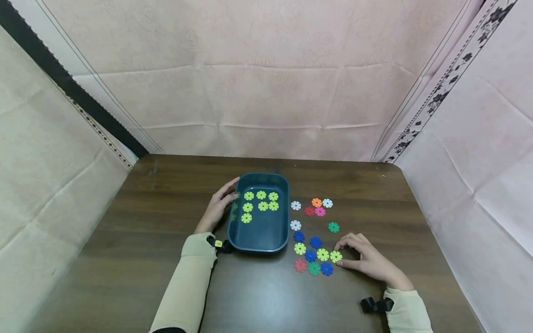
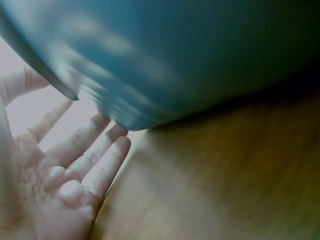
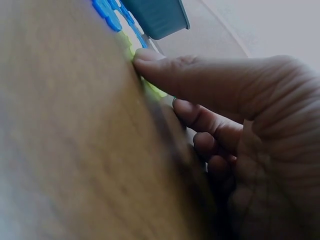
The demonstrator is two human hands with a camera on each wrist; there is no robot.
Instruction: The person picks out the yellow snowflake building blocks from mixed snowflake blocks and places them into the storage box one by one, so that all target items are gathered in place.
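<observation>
A blue-green rectangular tray stands on the table, with several yellow-green flower-shaped discs lying inside. My left hand holds the tray's left side. In the left wrist view its fingertips meet the outer wall, while the thumb reaches over the rim. To the right of the tray, my right hand pinches a yellow-green flower disc at tabletop level between thumb and forefinger. Seen from the right wrist, the thumb covers part of that disc.
Around the right hand lie loose flower discs: blue, green, red, white, orange, pink and more yellow-green. Pale cloth hangs behind the brown table and at both sides.
</observation>
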